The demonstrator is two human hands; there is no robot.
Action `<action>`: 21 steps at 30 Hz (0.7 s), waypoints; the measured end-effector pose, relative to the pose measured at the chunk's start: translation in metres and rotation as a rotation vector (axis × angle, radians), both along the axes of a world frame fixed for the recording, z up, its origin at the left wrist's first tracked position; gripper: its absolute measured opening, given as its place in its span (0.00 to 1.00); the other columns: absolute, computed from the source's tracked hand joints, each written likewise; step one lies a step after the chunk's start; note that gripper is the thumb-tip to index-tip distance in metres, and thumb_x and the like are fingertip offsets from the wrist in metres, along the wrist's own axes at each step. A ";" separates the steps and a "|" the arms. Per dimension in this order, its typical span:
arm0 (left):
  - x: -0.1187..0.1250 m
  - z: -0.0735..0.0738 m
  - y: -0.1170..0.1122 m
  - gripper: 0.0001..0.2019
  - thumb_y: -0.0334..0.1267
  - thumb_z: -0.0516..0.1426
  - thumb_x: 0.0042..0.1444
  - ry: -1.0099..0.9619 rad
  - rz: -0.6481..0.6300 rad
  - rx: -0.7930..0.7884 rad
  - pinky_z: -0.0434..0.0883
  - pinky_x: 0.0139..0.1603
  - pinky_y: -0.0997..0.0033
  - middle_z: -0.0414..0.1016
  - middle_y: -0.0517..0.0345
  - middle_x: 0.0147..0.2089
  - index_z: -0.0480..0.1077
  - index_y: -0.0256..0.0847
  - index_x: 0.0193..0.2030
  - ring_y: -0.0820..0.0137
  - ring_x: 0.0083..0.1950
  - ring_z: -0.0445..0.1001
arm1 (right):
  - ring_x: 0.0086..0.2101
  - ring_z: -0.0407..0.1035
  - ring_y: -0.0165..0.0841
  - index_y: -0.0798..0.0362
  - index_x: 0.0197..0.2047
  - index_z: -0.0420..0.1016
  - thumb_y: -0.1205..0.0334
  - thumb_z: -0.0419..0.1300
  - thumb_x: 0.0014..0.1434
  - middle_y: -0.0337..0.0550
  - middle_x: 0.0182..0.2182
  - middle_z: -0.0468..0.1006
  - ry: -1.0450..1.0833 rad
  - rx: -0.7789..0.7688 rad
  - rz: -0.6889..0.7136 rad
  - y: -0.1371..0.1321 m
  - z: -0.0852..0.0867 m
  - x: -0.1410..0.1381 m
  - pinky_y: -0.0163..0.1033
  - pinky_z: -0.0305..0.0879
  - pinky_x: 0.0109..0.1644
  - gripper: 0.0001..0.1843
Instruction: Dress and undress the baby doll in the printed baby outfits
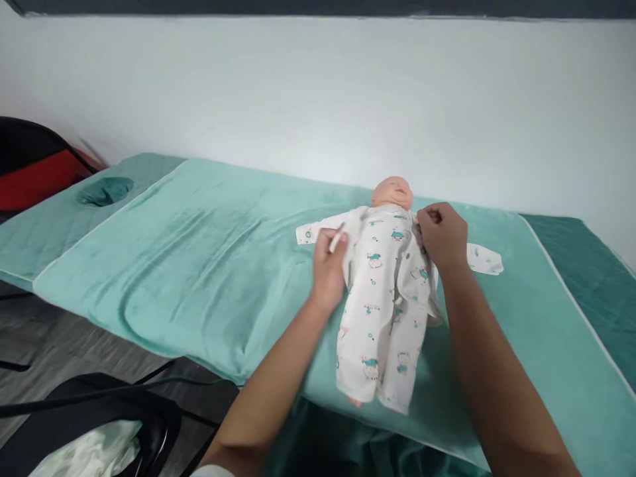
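A baby doll lies on its back, head toward the wall, dressed in a white printed baby romper. The romper's front flap hangs loose on the right, with small snaps along its edge. Beside the sleeve at left, my left hand is closed, a narrow white bit of the romper between thumb and fingers. My right hand is closed at the doll's shoulder on the right, pinching the romper's edge; its fingertips are partly hidden. The sleeve on that side sticks out past my wrist.
The doll rests on a massage bed with a green cover, which has a face hole at the left end. A white wall stands behind. At lower left, a black chair holds crumpled pale cloth. A red and black chair stands farther back.
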State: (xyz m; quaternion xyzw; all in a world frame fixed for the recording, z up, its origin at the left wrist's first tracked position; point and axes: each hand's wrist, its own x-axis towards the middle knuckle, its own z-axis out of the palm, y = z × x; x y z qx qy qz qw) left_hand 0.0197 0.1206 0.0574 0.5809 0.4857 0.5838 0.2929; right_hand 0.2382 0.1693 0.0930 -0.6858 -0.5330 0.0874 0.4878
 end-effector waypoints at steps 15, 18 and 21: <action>0.043 0.044 0.065 0.06 0.38 0.58 0.65 0.240 -0.212 -0.006 0.74 0.51 0.64 0.81 0.55 0.47 0.77 0.44 0.43 0.66 0.50 0.78 | 0.30 0.67 0.37 0.50 0.29 0.72 0.48 0.65 0.56 0.44 0.29 0.78 -0.008 -0.245 0.024 0.014 -0.010 0.001 0.42 0.58 0.36 0.15; 0.064 0.047 0.100 0.06 0.38 0.59 0.62 0.325 -0.249 -0.162 0.72 0.47 0.65 0.80 0.55 0.41 0.78 0.41 0.40 0.67 0.43 0.76 | 0.32 0.68 0.36 0.52 0.31 0.76 0.52 0.62 0.57 0.42 0.30 0.79 0.077 -0.264 0.071 0.014 -0.009 0.007 0.41 0.60 0.39 0.12; 0.076 0.045 0.114 0.05 0.35 0.59 0.60 0.385 -0.263 -0.255 0.69 0.45 0.65 0.80 0.55 0.39 0.78 0.40 0.37 0.66 0.40 0.75 | 0.29 0.66 0.32 0.53 0.33 0.78 0.54 0.65 0.53 0.39 0.28 0.77 0.313 -0.279 0.155 0.016 -0.012 0.013 0.38 0.58 0.35 0.10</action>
